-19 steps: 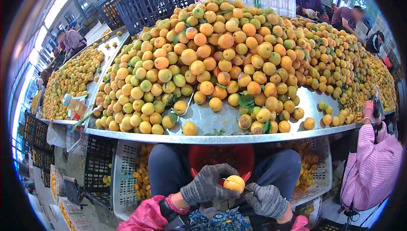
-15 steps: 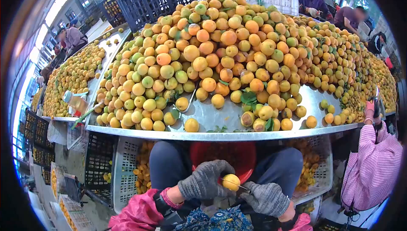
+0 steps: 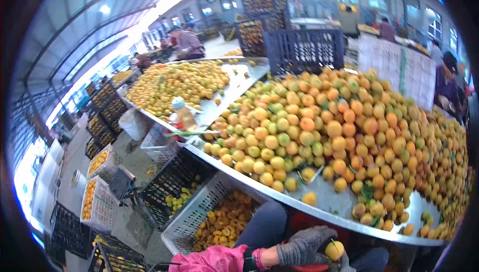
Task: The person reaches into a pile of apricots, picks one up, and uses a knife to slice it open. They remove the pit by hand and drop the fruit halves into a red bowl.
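My left hand (image 3: 307,246), in a grey knitted glove, is at the bottom with its fingers closed around the side of a yellow apricot (image 3: 335,250). Only a small blurred part of my right hand (image 3: 345,264) shows, close to the apricot's lower right; its fingers and anything in them are hidden. Just beyond my hands runs the edge of a metal table (image 3: 332,194) heaped with whole apricots (image 3: 319,130). Part of a red bucket (image 3: 302,220) shows beside my left glove.
A white crate (image 3: 185,227) holding halved apricots (image 3: 227,219) stands left of my legs, near a black crate (image 3: 174,177). A bottle (image 3: 183,115) stands on the left table section. Stacked crates (image 3: 105,105) and a person in purple (image 3: 187,45) are farther off.
The view has swung left and tilted up, so my hands now sit low and right of centre. The knife blade seen earlier at the apricot, in my right hand, no longer shows.
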The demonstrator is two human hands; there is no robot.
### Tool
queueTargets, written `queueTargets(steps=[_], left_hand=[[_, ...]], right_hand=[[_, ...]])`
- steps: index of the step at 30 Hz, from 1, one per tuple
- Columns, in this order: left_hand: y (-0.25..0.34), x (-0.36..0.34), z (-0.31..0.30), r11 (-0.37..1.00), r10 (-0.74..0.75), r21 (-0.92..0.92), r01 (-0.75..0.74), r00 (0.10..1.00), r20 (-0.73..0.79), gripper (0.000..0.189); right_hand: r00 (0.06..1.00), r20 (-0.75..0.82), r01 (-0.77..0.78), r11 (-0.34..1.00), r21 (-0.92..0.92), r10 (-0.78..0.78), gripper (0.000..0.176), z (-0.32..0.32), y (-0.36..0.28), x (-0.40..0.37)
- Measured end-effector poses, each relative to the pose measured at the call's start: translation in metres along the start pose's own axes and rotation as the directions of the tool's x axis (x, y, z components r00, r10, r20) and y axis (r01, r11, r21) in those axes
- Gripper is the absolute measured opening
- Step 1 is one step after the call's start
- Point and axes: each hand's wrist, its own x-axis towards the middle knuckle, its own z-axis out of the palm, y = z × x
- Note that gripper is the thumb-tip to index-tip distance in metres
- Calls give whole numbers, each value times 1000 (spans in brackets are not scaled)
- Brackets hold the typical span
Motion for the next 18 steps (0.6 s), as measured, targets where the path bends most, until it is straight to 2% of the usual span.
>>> queueTargets(steps=[1, 2, 4, 6, 8, 9, 10, 11, 12, 14, 15, 17, 18], left_hand=[[10, -4, -8, 932, -91, -347, 105, 994, 58, 43], [27, -8, -17, 732, -141, -652, 199, 980, 141, 31], [41, -19, -14, 544, -124, -822, 166, 985, 117, 27], [37, -27, -1, 558, -178, -821, 122, 984, 25, 20], [39, -34, 1, 863, -149, -498, 83, 984, -95, 18], [44, -36, 0, 797, -176, -599, 80, 979, -104, 20], [43, -39, -1, 802, -177, -593, 75, 977, -115, 20], [42, -41, -1, 834, -207, -539, 119, 973, -105, 21], [41, -42, 1, 860, -238, -483, 163, 967, -96, 21], [42, -42, 0, 837, -253, -532, 133, 954, -159, 21], [46, -39, -10, 862, -216, -491, 125, 967, -132, 24], [47, -37, -13, 884, -184, -452, 117, 977, -106, 27], [43, -36, -8, 905, -235, -380, 191, 969, -72, 29]], right_hand=[[999, -10, 41, 999, 14, -41, 54, 3, 2, -2], [998, -44, 36, 997, 63, -33, 53, 5, -2, -1], [996, -78, 51, 992, 118, -42, 52, 11, -6, -2], [997, -57, 46, 998, 50, -43, 51, 17, -11, -1], [986, -106, 138, 983, 120, -125, 51, 21, -9, 1], [998, -23, 58, 997, 47, -56, 53, 25, 3, -5], [998, 54, -19, 999, -34, 20, 55, 29, 14, -9], [993, 117, -11, 1000, 7, 10, 59, 11, -17, 2], [993, 118, -1, 1000, 8, 0, 59, 5, -24, 5], [987, 150, -89, 981, 173, 64, 57, 0, -32, 7], [986, 156, -85, 981, 175, 58, 57, 1, -35, 10], [996, 79, 25, 955, 294, -51, 56, 3, -38, 13], [995, 83, 25, 956, 293, -52, 56, 1, -38, 13]])
